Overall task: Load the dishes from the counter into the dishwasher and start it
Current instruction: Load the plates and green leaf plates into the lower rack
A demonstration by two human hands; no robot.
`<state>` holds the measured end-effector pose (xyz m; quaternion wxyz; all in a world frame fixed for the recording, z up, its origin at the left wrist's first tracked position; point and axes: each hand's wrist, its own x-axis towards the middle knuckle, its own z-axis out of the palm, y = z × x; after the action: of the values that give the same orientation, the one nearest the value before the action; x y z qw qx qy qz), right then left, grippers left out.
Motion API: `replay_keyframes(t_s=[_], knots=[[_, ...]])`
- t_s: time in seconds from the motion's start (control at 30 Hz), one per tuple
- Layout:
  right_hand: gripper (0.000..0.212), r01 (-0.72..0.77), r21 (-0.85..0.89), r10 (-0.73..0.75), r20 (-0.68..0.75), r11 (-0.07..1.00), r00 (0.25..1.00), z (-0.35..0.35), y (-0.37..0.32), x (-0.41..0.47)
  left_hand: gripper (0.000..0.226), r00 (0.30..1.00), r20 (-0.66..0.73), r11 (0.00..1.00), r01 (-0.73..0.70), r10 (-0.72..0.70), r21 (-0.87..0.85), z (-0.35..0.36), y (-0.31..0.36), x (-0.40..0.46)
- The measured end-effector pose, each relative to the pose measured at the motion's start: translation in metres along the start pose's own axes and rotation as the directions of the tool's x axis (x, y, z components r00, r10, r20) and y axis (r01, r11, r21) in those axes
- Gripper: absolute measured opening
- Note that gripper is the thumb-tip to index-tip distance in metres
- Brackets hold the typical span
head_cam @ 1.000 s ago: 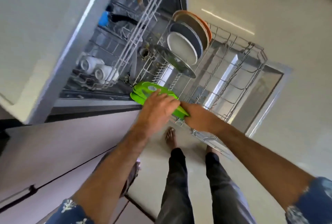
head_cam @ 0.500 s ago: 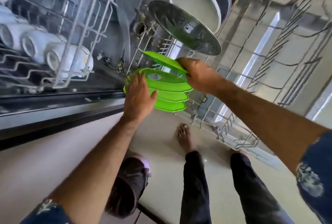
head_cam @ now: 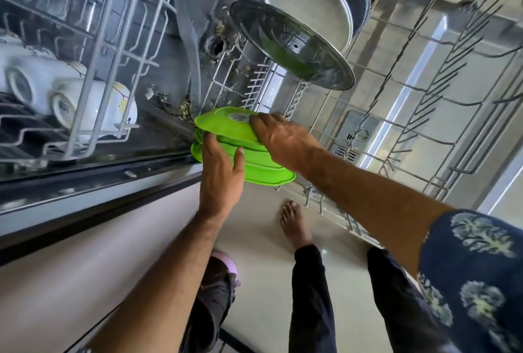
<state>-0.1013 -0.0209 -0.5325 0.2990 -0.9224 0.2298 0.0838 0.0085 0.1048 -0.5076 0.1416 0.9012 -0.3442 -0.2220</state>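
Observation:
A stack of bright green plates (head_cam: 263, 168) hangs just over the near left corner of the pulled-out lower rack (head_cam: 396, 115). My left hand (head_cam: 220, 174) grips the stack from its near side, thumb on top. My right hand (head_cam: 283, 137) pinches the topmost green plate (head_cam: 223, 123) and holds it tilted up off the others. In the rack beyond stand a steel plate (head_cam: 291, 44), a grey-white plate (head_cam: 308, 1) and darker plates behind it.
The upper rack (head_cam: 93, 49) at the left holds white cups (head_cam: 93, 106) on their sides. Food scraps lie on the dishwasher floor near the drain (head_cam: 216, 47). The open door (head_cam: 424, 75) lies under the lower rack. My bare foot (head_cam: 294, 222) stands on the tiled floor.
My right hand has shifted left across the top green plate and lowered it toward the stack. The camera has moved in closer to the rack.

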Motion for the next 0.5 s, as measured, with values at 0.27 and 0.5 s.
replay_keyframes(t_s=[0.27, 0.5], knots=[[0.062, -0.012, -0.079, 0.012, 0.0, 0.997, 1.0, 0.014, 0.001, 0.008, 0.067, 0.984, -0.124, 0.979, -0.106, 0.129, 0.177, -0.001, -0.004, -0.012], [0.055, -0.108, 0.076, 0.105, 0.048, 0.991, 0.993, 0.018, -0.001, 0.008, 0.102, 0.982, 0.183, 0.911, -0.109, 0.037, 0.397, 0.011, 0.001, 0.013]])
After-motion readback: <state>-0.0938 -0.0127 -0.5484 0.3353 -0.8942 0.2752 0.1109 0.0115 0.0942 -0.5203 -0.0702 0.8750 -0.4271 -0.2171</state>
